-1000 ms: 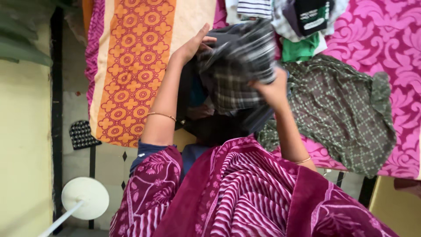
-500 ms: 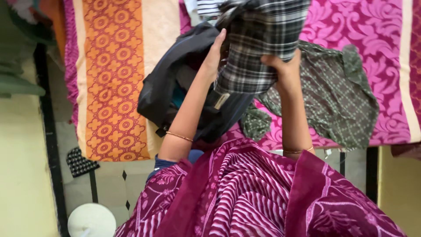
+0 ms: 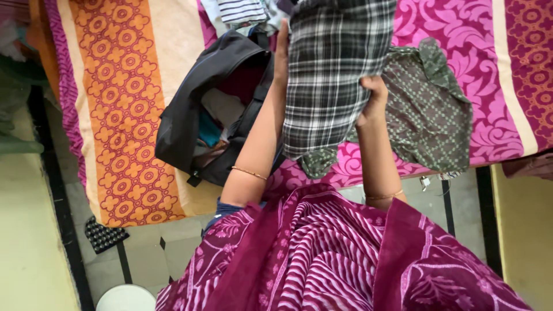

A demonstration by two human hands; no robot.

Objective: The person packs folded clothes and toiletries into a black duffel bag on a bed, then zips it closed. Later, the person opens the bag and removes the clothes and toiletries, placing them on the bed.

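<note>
- The checked cloth (image 3: 337,69), grey-black and white, is held up in front of the person, above the bed (image 3: 115,115); its long axis goes near to far, lower edge hanging free.
- Left hand (image 3: 282,55) lies flat along the left edge of the cloth, fingers stretched toward far; grip not fully visible, prob. thumb behind the fabric.
- Right hand (image 3: 373,99) is closed on the right edge, lower than the left one. Hands are apart, w/ the cloth's width between them.
- The open black bag (image 3: 190,109) lies left of the cloth and below it, so the left hand is nearer to it.
- A green patterned garment (image 3: 429,109) lies flat to the right, partly behind the cloth.
</note>
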